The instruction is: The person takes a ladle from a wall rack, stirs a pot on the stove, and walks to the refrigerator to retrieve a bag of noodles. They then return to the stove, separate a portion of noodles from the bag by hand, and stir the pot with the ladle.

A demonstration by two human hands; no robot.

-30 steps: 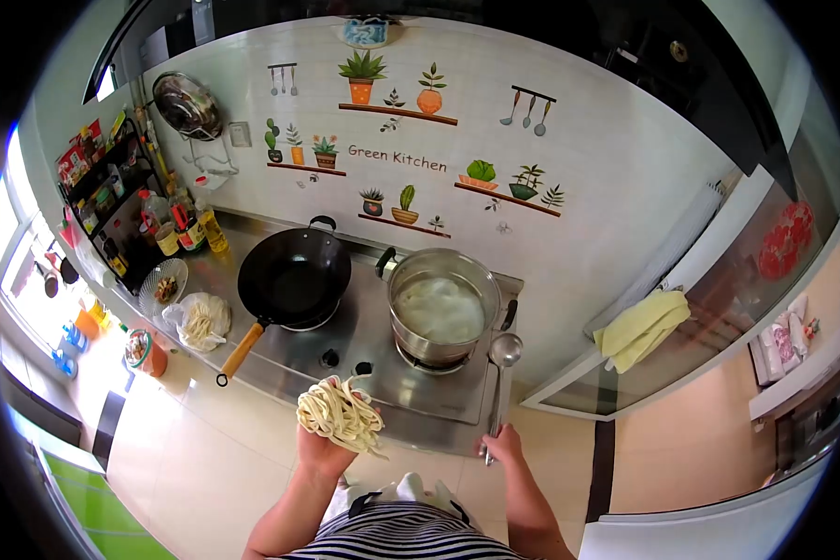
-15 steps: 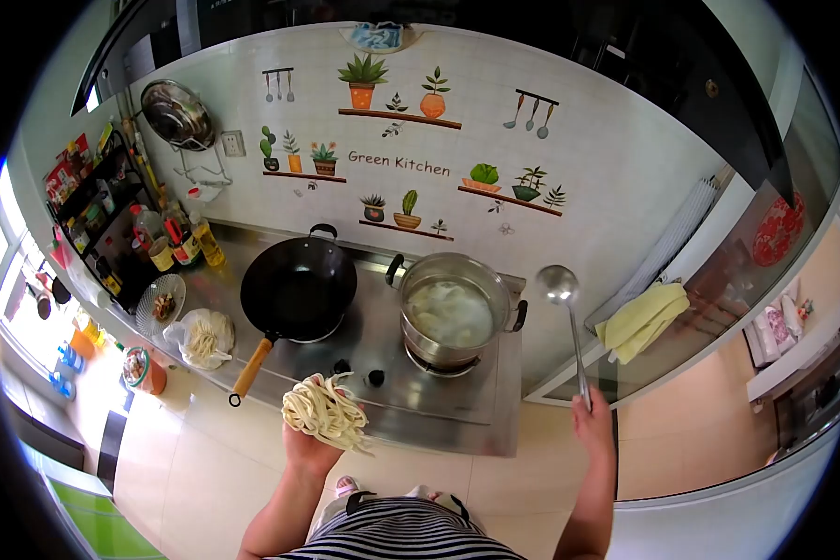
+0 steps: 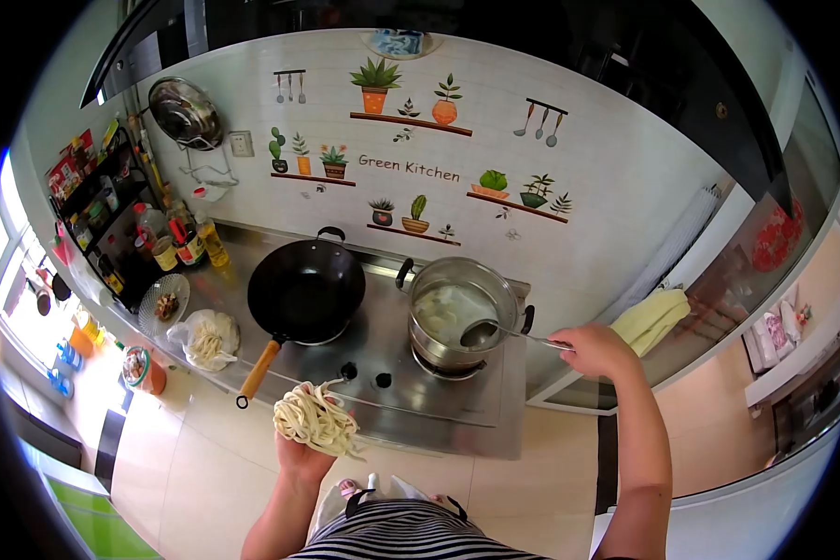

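My left hand (image 3: 301,460) holds a bundle of thick pale noodles (image 3: 315,419) in front of the stove, its fingers mostly hidden under them. My right hand (image 3: 595,351) is closed around the handle of a metal ladle (image 3: 481,333). The ladle's bowl is inside the steel pot (image 3: 420,332) on the right burner, at the right side. Cloudy liquid with pale pieces fills part of the pot. Left of it, an empty black wok (image 3: 305,291) rests on the other burner, its wooden handle pointing toward me.
On the counter's left are a bag of noodles (image 3: 211,340), a glass plate with food (image 3: 166,305) and an oil bottle (image 3: 212,241). A black rack (image 3: 112,224) stands behind them. A yellow-green cloth (image 3: 651,320) hangs at the right, and a range hood (image 3: 551,28) spans overhead.
My right hand has moved up, bringing the ladle from upright beside the stove to tilted over the pot, its bowl now inside. My left hand has shifted slightly left and down with the noodles.
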